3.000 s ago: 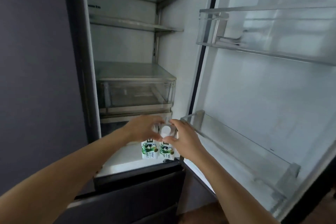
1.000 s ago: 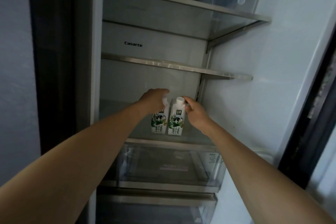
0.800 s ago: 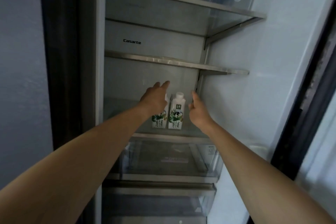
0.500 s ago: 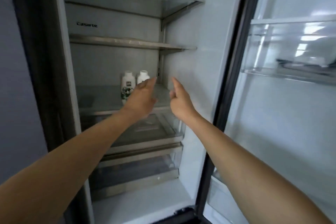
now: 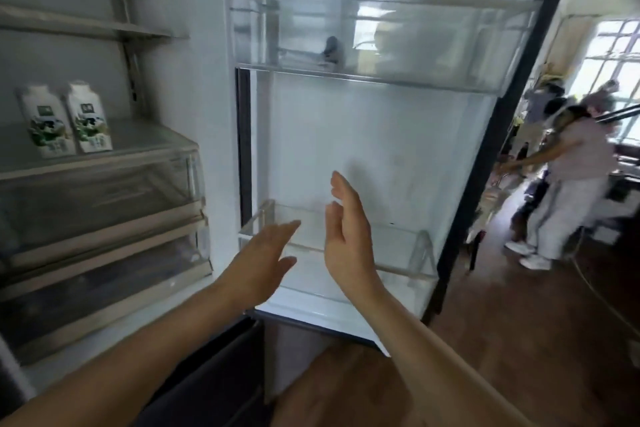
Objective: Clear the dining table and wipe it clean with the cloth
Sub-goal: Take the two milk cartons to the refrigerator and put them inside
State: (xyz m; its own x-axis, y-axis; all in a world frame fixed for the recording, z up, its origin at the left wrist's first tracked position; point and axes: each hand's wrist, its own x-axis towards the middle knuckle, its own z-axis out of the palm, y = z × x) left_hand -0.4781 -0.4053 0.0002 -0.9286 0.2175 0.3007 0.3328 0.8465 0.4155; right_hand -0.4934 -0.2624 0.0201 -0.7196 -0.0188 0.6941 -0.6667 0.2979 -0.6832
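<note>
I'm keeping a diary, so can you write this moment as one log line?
left grip: open, empty | right grip: open, empty | cartons: upright, side by side on shelf | door: open

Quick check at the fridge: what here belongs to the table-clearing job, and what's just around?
Job: milk cartons on the fridge shelf; left hand and right hand, both empty; open fridge door.
Just around: crisper drawers; upper door bin; lower door bin; person in the room beyond.
</note>
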